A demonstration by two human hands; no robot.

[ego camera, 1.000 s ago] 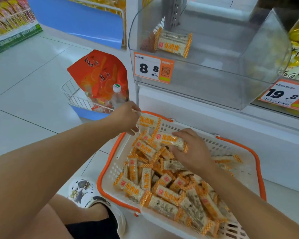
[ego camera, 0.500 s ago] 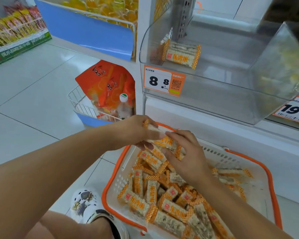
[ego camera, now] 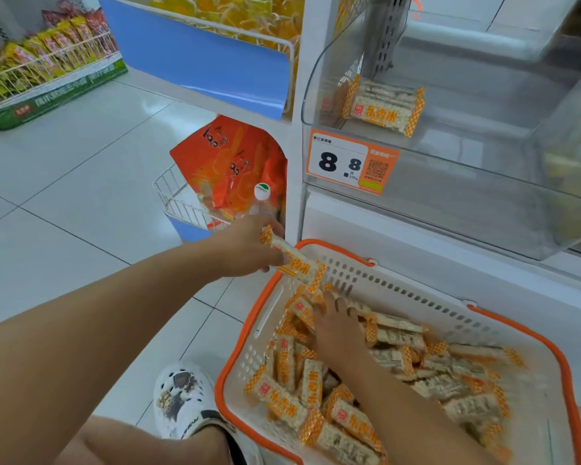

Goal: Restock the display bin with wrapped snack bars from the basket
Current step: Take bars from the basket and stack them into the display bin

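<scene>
Bars (ego camera: 384, 107) in bin (ego camera: 450, 196): two

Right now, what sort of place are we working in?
Most likely a snack shop aisle: a clear display bin carries a price tag, and a wire rack of packaged snacks stands on the tiled floor.

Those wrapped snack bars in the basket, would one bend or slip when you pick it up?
Probably stiff: the snack bar in the left hand juts out straight, without drooping. Likely light, since the hand grips it only at one end. The glossy wrapper may be a bit slippery. Flat-sided, it shouldn't roll.
</scene>
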